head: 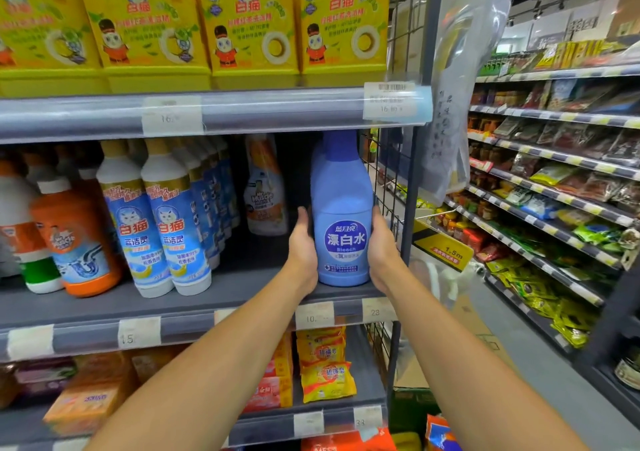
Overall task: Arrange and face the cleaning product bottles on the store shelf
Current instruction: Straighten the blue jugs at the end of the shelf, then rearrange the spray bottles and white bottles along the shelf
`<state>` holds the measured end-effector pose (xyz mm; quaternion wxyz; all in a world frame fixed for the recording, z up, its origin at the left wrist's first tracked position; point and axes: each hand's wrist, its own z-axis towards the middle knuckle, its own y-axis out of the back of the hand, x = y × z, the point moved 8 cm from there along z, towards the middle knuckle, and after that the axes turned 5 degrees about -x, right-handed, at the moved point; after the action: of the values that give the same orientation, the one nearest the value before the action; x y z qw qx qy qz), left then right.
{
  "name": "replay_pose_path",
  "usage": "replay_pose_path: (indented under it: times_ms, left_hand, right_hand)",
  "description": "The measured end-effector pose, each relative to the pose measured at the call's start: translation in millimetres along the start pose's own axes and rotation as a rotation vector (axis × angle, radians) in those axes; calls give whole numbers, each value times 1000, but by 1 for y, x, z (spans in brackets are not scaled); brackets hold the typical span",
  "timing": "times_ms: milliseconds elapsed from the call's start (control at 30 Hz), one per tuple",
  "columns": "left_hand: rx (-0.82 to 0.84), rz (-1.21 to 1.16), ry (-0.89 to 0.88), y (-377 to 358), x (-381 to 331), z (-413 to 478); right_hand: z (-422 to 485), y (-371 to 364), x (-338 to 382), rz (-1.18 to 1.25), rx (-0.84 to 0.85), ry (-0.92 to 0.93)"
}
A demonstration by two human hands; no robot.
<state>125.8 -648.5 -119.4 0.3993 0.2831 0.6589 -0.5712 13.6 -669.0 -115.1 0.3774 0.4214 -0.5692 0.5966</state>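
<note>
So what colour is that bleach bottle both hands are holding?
The bleach bottle is light blue with a darker blue-purple label, seen clearly in the head view.

On the middle shelf [221,288], bare room lies between the blue bottle [341,208] and the white bottles [173,229], with an orange-white bottle [265,187] behind. A wire grid [388,187] closes the right; the upper shelf [242,113] sits just above the cap.

At centre frame, the left hand [302,242] and right hand [381,246] clasped an upright blue bleach bottle [341,208] from both sides, standing on the middle shelf [242,288], its label facing forward.
</note>
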Motion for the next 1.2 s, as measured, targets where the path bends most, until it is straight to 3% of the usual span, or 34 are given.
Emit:
replay_pose_path:
  times_ms: [300,467,533,600,700,800,867,967,1200]
  left_hand:
    - [0,92,-2,-3,3,1]
    - [-58,216,13,6,-8,-9]
    - [-103,319,-6,19,-22,-17]
    - [-157,431,-27,38,-37,-26]
    - [-174,588,-95,62,-59,-42]
    - [-216,908,-211,89,-79,-57]
    - [-171,1187,-269,104,-85,-64]
    - [-24,1512,-312,117,-81,-74]
    - [178,1908,-435,114,-69,-75]
  right_hand:
    - [0,0,2,30,-3,45]
    - [-14,8,14,-177,-152,54]
    - [-30,23,28,-339,-340,216]
    - [-67,26,47,-382,-503,513]
    - [-114,-12,54,-422,-362,781]
    - [-120,-62,36,-530,-80,656]
    - [-113,-83,22,-570,20,511]
    - [-101,-99,12,-628,41,426]
    - [-56,-126,4,-698,-39,328]
